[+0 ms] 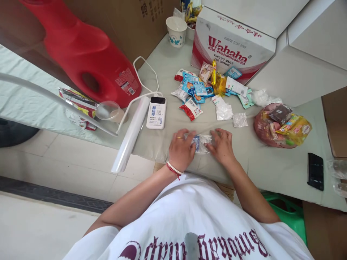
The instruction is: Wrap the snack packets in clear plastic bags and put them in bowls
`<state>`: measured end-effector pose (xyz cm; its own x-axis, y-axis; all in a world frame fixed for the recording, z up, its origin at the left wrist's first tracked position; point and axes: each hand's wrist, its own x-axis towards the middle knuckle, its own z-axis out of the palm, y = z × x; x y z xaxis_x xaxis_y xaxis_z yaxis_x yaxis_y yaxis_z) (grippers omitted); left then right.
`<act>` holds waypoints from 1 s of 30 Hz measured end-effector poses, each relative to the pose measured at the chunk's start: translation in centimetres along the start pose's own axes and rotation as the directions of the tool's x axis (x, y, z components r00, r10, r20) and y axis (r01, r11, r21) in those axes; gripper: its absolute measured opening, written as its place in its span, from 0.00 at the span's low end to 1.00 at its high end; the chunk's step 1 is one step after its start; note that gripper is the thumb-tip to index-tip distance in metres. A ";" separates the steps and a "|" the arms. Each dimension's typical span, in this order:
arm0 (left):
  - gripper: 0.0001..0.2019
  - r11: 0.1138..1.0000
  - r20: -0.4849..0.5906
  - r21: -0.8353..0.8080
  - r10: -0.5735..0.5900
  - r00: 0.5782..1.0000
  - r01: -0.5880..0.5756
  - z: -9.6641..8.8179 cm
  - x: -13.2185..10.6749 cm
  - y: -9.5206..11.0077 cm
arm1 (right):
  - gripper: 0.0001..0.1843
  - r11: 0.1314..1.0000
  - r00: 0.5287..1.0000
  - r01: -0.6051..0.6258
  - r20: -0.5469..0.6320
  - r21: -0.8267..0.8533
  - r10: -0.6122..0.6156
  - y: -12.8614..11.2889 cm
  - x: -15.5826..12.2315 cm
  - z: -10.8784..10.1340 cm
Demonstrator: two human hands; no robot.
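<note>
A small crinkled clear plastic bag with a blue patch lies flat on the table near its front edge. My left hand, wearing a ring and wrist bands, has its fingers bent over the bag's left end, thumb and forefinger on the plastic. At the right end, my right hand grips the bag's edge between thumb and fingers. Part of the bag is hidden under both hands. Just beyond them lie two clear plastic pieces and a heap of small snack packets in blue, red and yellow.
A white power bank with a cable sits left, beside a plastic roll and a red jug. A pink bowl of snacks and a black phone-like object are right. A Wahaha carton and paper cup stand behind.
</note>
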<state>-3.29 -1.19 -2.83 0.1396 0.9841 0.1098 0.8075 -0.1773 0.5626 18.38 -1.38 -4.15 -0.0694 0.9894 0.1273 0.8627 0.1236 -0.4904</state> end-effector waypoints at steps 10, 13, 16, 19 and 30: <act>0.15 0.982 0.136 0.126 -0.158 0.978 0.141 0.5 0.7 -0.3 | 0.16 0.958 0.979 0.079 0.159 0.277 -0.126 -5.9 -0.3 0.5; 0.18 0.995 0.022 0.003 -0.099 0.995 0.099 0.6 -0.1 0.1 | 0.20 0.934 0.978 0.111 0.128 0.340 -0.163 -6.5 -0.6 0.6; 0.22 0.965 -0.008 -0.259 0.047 0.999 -0.048 0.2 -1.0 0.7 | 0.28 0.894 0.976 0.101 0.133 0.436 -0.175 -5.7 -1.2 0.0; 0.24 0.834 0.061 -0.549 0.117 0.991 -0.064 -0.3 -1.7 1.6 | 0.29 0.867 0.975 0.044 0.169 0.497 -0.147 -4.5 -2.2 -0.7; 0.18 0.690 0.170 -0.712 -0.006 0.985 0.127 -0.8 -2.9 -2.3 | 0.28 0.960 0.890 -0.268 -0.359 0.086 0.281 10.4 2.7 -20.0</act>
<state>-6.02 -3.60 -3.81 0.2301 0.9726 -0.0347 0.1671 -0.0044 0.9859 37.22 1.11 8.34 0.3602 0.8883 0.2848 0.8032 -0.1401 -0.5791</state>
